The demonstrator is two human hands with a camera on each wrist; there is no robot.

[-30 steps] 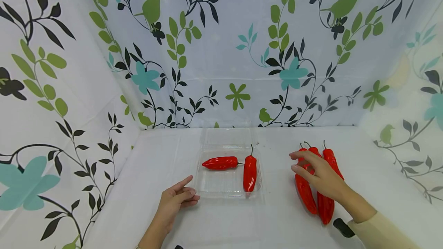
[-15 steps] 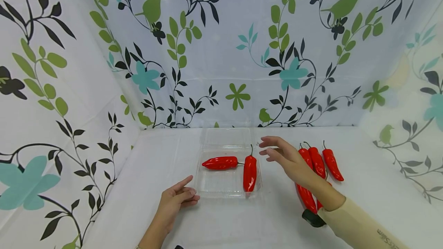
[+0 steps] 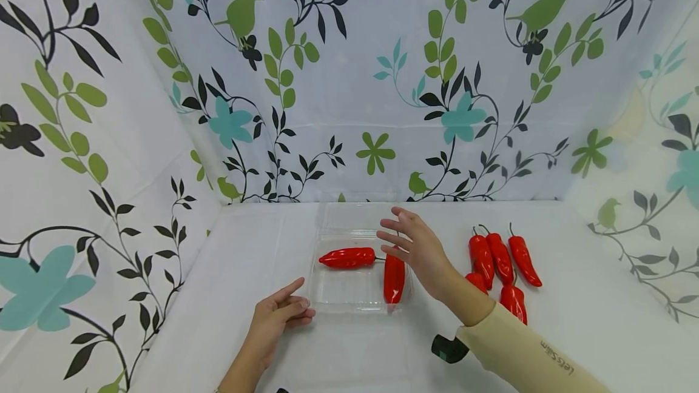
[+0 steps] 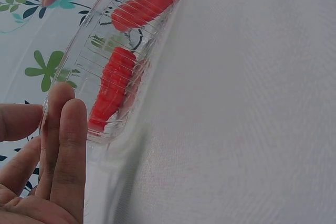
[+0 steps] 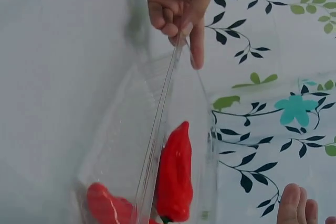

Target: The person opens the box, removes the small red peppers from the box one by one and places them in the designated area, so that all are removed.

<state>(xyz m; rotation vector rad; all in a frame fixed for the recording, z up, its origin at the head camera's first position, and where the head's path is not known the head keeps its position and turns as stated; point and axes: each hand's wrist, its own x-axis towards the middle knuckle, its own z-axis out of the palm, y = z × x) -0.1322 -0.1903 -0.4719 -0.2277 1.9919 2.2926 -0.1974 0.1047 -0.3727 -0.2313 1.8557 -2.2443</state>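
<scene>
A clear plastic container (image 3: 349,293) stands on the white table with its lid (image 3: 352,217) folded back. Inside are two red peppers: one pepper (image 3: 347,258) lies crosswise near the back, and the other pepper (image 3: 394,284) points away along the right side. My left hand (image 3: 278,320) pinches the container's left front corner, thumb against the rim in the right wrist view. Over the container's right back part hovers my right hand (image 3: 417,250), fingers extended and apart, holding nothing. It covers the stem end of the right pepper.
Several loose red peppers (image 3: 499,259) lie to the right of the container, some partly hidden by my right forearm. A leaf-patterned cloth (image 3: 349,77) hangs behind the table. A dark wrist device (image 3: 450,349) sits by the right sleeve.
My right hand has moved left from the loose peppers to above the container's right side, uncovering some of that pile. My left hand and the peppers in the container stay in place.
</scene>
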